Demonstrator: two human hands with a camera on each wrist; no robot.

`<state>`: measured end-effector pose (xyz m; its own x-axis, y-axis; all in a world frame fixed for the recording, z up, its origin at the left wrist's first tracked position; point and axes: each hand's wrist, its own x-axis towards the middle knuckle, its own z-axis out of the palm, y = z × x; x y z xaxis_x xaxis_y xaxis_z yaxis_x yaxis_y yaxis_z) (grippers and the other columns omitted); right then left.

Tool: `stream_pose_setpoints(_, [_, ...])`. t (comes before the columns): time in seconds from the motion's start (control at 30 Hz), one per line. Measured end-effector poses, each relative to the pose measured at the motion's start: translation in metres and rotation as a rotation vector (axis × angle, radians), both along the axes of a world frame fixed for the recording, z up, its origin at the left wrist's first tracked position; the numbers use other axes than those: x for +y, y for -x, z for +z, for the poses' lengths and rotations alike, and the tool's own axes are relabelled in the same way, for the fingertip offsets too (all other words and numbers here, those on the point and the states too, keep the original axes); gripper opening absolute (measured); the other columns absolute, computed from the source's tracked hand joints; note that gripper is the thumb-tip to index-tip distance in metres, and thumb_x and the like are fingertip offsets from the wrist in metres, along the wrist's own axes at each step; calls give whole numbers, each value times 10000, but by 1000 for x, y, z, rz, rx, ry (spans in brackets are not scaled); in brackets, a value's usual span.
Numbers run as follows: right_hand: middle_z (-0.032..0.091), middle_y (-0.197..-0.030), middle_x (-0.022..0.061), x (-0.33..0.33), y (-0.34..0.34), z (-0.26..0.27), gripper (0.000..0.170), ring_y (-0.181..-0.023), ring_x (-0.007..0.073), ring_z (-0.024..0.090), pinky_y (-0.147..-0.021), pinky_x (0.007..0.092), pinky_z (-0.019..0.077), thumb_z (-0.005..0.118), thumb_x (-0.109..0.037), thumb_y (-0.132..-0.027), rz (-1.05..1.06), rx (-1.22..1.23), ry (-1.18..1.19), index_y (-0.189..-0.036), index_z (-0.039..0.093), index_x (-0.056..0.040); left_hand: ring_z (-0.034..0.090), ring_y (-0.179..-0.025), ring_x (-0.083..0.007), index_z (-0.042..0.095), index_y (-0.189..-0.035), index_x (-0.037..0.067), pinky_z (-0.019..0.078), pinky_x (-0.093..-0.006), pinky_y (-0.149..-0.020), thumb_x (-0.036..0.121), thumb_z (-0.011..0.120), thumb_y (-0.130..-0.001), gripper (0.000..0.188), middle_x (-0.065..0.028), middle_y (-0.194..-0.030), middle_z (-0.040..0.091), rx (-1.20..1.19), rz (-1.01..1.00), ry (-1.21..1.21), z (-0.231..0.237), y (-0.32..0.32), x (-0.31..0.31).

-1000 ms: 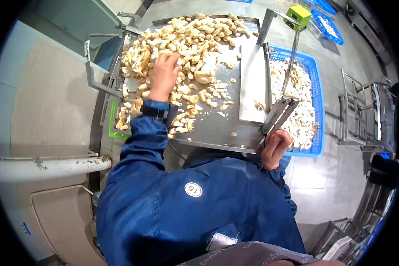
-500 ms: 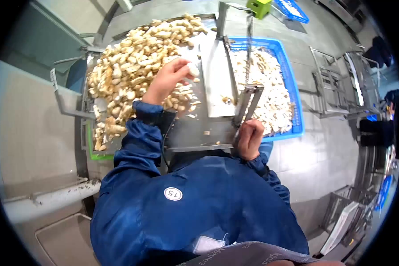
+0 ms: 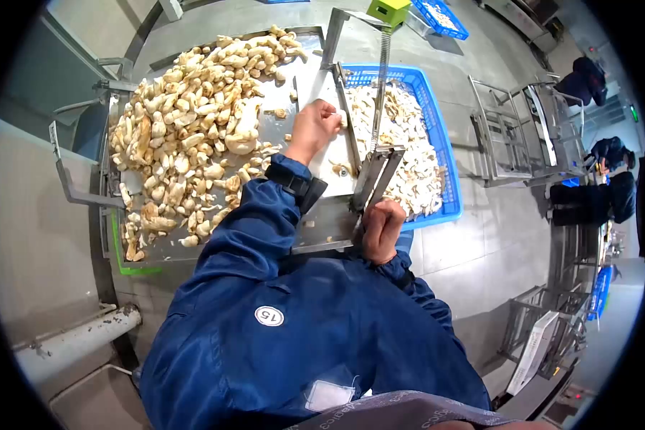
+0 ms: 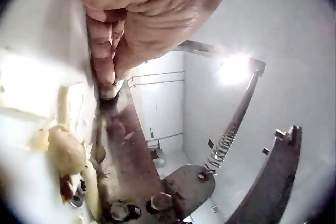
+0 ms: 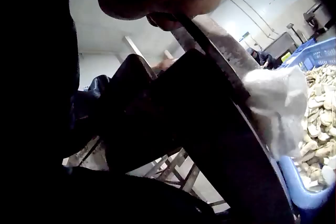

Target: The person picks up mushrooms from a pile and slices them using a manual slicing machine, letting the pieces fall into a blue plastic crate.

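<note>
My left hand (image 3: pixel 314 131) is over the white board (image 3: pixel 312 86) of a lever-type cutter, its fingertips at the metal blade (image 4: pixel 126 150). In the left wrist view, thumb and fingers pinch a small pale mushroom piece (image 4: pixel 110 91) close against that blade. My right hand (image 3: pixel 383 231) grips the near end of the cutter's lever (image 3: pixel 377 175), its fingers curled. A brownish scrap (image 4: pixel 65 150) lies on the board near a bolt. Left of the board, whole mushrooms (image 3: pixel 193 118) are heaped on the metal table (image 3: pixel 322 233).
A blue basket (image 3: pixel 448 168) full of sliced mushrooms (image 3: pixel 416 172) stands right against the cutter. The lever's spring (image 3: pixel 383 79) rises above the board. Metal racks (image 3: pixel 505 140) stand farther right, and other people (image 3: pixel 609 186) are in the background.
My left hand has moved from the mushroom heap rightward to the cutter's blade, carrying a pale piece. My right hand stays on the lever. The head view has shifted.
</note>
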<state>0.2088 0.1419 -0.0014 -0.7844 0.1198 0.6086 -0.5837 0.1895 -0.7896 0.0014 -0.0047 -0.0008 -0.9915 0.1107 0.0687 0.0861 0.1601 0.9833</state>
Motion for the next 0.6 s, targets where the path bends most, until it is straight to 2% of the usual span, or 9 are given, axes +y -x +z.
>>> stream_pose_setpoints(0.1, [467,-776,29,-3,5,35,141,-619,99,429,-567,253,372,455,-48,-989,-45,-78,-25,-1131,452,-41,656,-686,-124,630,-982,-66,547,-233,-599,48,676,-874,164,-102,-811,683,18,11,-21,1,1,2])
stream_pose_setpoints(0.17, [461,-786,3,-6,15,84,100,-603,64,394,-535,207,334,468,-89,-1009,69,-264,239,-1103,457,-57,659,-705,-139,628,-967,-66,567,-244,-626,35,667,-880,139,-114,-827,681,13,8,65,-2,2,4])
stream_pose_setpoints(0.2, [459,-784,-1,-10,21,118,93,-595,58,386,-522,198,323,471,-87,-1009,99,-322,313,-1097,458,-59,661,-739,-161,624,-955,-69,593,-275,-681,39,648,-898,124,-137,-855,679,-83,-47,-109,-13,7,8])
stream_pose_setpoints(0.23, [457,-782,-6,-13,26,136,87,-587,52,377,-508,190,313,474,-84,-1009,135,-371,384,-1091,459,-61,662,-771,-179,622,-967,-66,604,-299,-717,49,628,-911,128,-149,-884,673,-145,-37,-119,0,2,9])
stream_pose_setpoints(0.33, [427,-709,-4,-17,20,101,21,-531,61,351,-462,202,273,438,-98,-1021,-12,-243,198,-1017,432,-78,665,-711,-149,647,-929,-56,581,-266,-660,51,652,-896,112,-124,-827,693,-52,-12,-31,-3,5,6])
stream_pose_setpoints(0.37, [433,-711,3,-9,13,67,16,-531,66,359,-468,217,299,435,-92,-1019,-57,-155,16,-1024,430,-78,666,-693,-140,655,-916,-52,571,-256,-644,53,658,-891,108,-118,-809,699,-39,-3,-20,9,0,4])
stream_pose_setpoints(0.43, [473,-783,13,-4,-4,4,69,-622,74,416,-576,226,378,484,-72,-996,-116,-67,1,-1050,459,-39,666,-646,-128,669,-885,-40,548,-252,-601,68,673,-875,109,-109,-759,703,-15,19,-17,15,-9,5])
stream_pose_setpoints(0.53, [468,-793,8,-8,5,55,80,-645,64,413,-563,209,354,481,-61,-998,-55,-205,119,-1070,453,-43,677,-604,-140,688,-851,-4,516,-284,-550,125,704,-839,131,-111,-695,698,46,62,-29,7,-3,7])
stream_pose_setpoints(0.6, [437,-794,-9,-21,17,128,71,-631,52,371,-533,191,307,425,-86,-1027,58,-357,328,-1089,449,-64,686,-640,-200,685,-848,23,521,-314,-596,171,718,-821,155,-116,-716,697,69,47,-13,-17,6,11])
